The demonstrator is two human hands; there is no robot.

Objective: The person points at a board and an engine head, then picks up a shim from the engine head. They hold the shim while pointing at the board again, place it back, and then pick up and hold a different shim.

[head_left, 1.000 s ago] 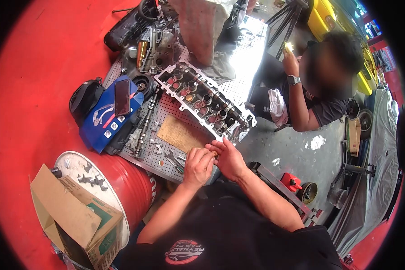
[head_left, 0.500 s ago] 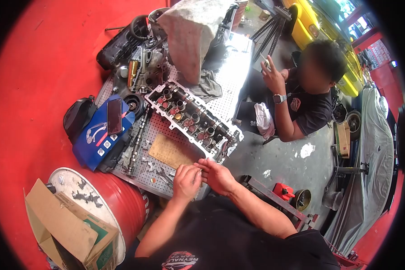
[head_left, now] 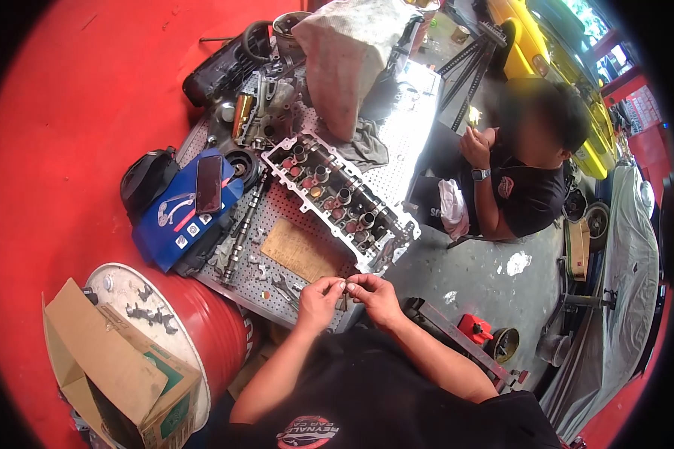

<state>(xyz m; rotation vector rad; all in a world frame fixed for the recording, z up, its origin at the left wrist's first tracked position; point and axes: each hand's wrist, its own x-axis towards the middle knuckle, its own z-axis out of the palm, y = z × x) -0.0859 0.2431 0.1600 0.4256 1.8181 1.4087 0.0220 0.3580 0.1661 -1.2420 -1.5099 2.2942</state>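
Observation:
My left hand and my right hand meet at the table's near edge, fingers and thumbs pinched together. Between them is a small, thin brownish piece, mostly covered by the fingers; its kind cannot be made out. Just beyond my hands lies an engine cylinder head, its upper side showing a row of round tubes and reddish areas. A brown cardboard sheet rests left of it on the perforated metal table. Wrenches lie beside my left hand, and a camshaft sits farther left.
A phone lies on a blue box. At lower left, an open carton and dark metal parts top a red drum. A cloth-covered object stands at the back. Another person sits at right, hand raised.
My hands have gone from overlapping, right palm partly turned up, to a fingertip pinch on the small piece. The other person's hand has changed pose. The view has shifted slightly.

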